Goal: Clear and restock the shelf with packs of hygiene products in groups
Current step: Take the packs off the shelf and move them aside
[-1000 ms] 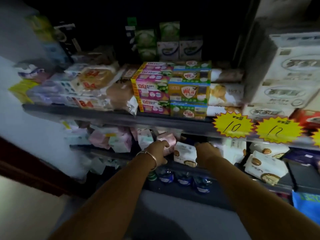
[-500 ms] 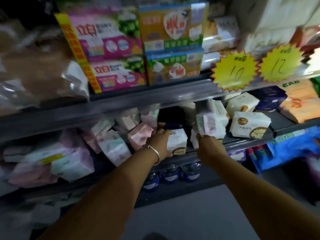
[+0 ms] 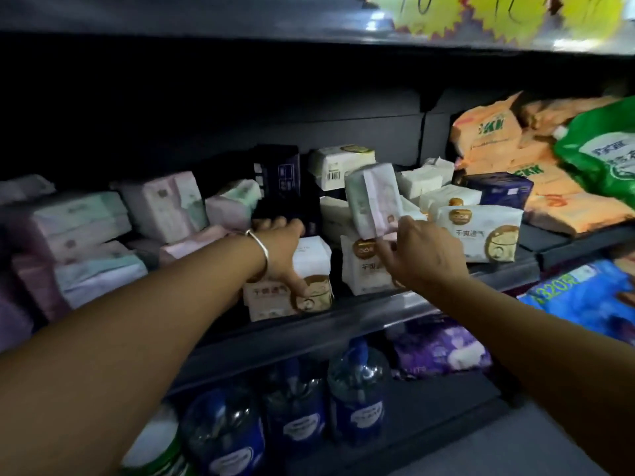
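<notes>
White plastic-wrapped packs with gold round emblems crowd the dark metal shelf [image 3: 395, 305], both hands in among them.

The left hand [image 3: 285, 255], a silver bangle [image 3: 262, 250] on its wrist, grips the top of a white soft pack with a gold emblem [image 3: 302, 283] at the shelf's front lip, thumb down its face, probably to lift it out. The right hand [image 3: 424, 259] pinches the lower end of a pale white-and-pink soft pack [image 3: 374, 197], holding it upright above its knuckles, apparently to separate it from the gold-emblem kind. Left of the left hand lie pink and mint packs [image 3: 89, 235] in loose stacks; right of the right hand, orange bags [image 3: 494, 142]. All look soft, light and crushable.
</notes>
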